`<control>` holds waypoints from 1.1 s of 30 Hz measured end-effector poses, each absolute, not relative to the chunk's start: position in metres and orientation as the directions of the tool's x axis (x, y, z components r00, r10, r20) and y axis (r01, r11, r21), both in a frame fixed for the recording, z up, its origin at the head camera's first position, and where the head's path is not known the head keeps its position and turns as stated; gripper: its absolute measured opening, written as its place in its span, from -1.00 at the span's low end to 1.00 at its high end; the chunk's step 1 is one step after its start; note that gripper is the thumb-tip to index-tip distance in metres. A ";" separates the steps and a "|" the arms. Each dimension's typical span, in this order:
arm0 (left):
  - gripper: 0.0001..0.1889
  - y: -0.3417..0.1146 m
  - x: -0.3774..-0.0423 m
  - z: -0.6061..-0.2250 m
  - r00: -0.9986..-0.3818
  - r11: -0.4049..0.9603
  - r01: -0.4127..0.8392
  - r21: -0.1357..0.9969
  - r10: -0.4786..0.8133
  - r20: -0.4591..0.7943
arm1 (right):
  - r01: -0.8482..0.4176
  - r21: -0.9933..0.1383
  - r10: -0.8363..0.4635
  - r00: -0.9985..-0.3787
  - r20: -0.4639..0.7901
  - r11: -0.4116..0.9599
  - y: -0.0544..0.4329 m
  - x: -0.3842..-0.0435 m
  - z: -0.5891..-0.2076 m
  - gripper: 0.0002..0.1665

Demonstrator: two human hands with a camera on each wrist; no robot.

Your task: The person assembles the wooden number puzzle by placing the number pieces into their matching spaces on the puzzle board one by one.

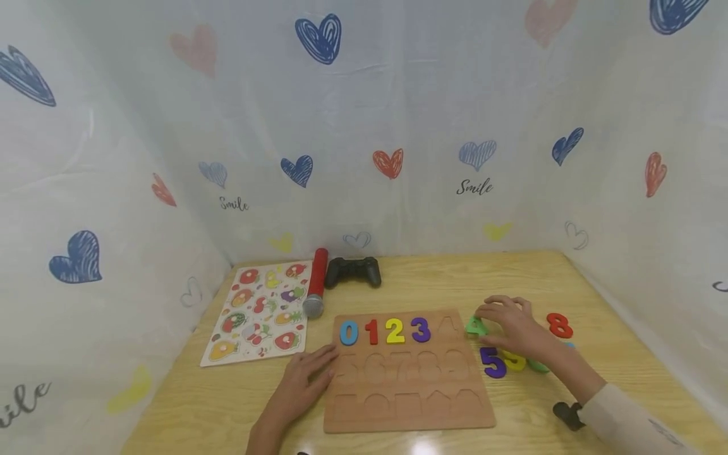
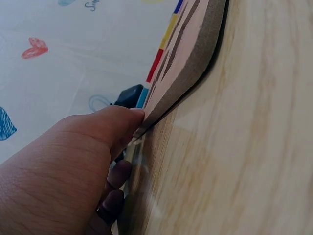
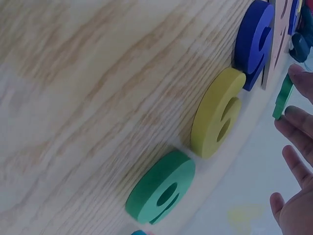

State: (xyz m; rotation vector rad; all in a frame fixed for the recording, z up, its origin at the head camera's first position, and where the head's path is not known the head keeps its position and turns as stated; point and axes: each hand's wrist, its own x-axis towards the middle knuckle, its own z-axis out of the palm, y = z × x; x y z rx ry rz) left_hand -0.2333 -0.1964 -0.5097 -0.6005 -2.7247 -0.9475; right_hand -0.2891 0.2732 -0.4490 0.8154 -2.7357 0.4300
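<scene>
A wooden number board point(image 1: 411, 422) lies flat, with a blue 0 point(image 1: 342, 333), red 1 point(image 1: 373, 332), yellow 2 point(image 1: 395, 339) and purple 3 point(image 1: 427, 330) in its top row. At its left edge rests my left hand point(image 1: 300, 383), its thumb point(image 2: 128, 115) against the board's side in the left wrist view. Between thumb and fingertips my right hand point(image 1: 514, 327) pinches a green 4 point(image 1: 476, 327), just right of the board's 4-shaped recess. Below that hand lie a purple 5 point(image 1: 486, 359), a yellow number piece point(image 3: 199, 129) and a green one point(image 3: 142, 200), partly hidden in the head view.
A red 8 point(image 1: 560, 325) lies farther right, with a blue piece point(image 1: 570, 345) mostly behind the forearm. At the back left are a fruit picture board point(image 1: 263, 319), a red microphone point(image 1: 318, 273) and a black game controller point(image 1: 354, 270). Heart-printed curtains point(image 1: 341, 114) enclose the table.
</scene>
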 end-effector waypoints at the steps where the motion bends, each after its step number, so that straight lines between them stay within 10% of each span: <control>1: -0.59 -0.196 -0.234 -0.510 -0.898 0.713 0.436 0.549 0.313 0.309 | -0.565 -0.205 -0.492 -0.811 0.317 0.799 0.272 -0.290 -0.449 -0.54; 33: -0.59 -0.195 -0.236 -0.511 -0.899 0.700 0.434 0.568 0.298 0.320 | -0.583 -0.239 -0.513 -0.805 0.296 0.776 0.239 -0.304 -0.459 -0.51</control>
